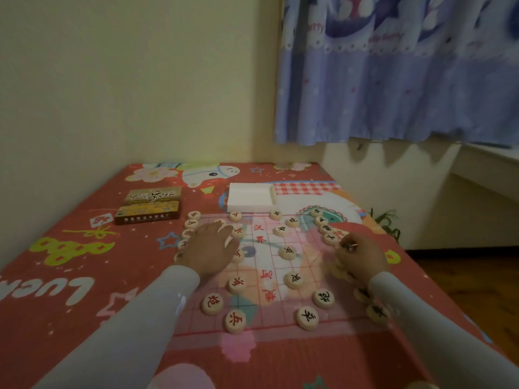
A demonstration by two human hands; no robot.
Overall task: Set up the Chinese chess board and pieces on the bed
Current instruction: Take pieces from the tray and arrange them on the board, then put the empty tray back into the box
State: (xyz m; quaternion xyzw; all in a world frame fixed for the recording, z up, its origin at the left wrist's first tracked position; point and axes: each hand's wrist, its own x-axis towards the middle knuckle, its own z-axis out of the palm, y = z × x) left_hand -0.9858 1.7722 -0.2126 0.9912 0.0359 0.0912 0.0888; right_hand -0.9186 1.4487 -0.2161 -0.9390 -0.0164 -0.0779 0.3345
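Note:
A thin see-through chess board sheet (264,276) with red grid lines lies flat on the red patterned bed cover (70,276). Round pale wooden pieces stand on it, red-lettered ones (235,321) on the left half and black-lettered ones (307,318) on the right half. My left hand (210,248) lies flat with spread fingers over the board's left part, covering some pieces. My right hand (359,259) sits at the board's right edge with fingers curled down over pieces there; whether it grips one is hidden.
A brown and gold chess box (148,206) lies at the back left of the bed. A white empty tray (251,197) sits behind the board. Walls close the bed at the back and left; a blue curtain (393,80) hangs at the right, above a wooden floor.

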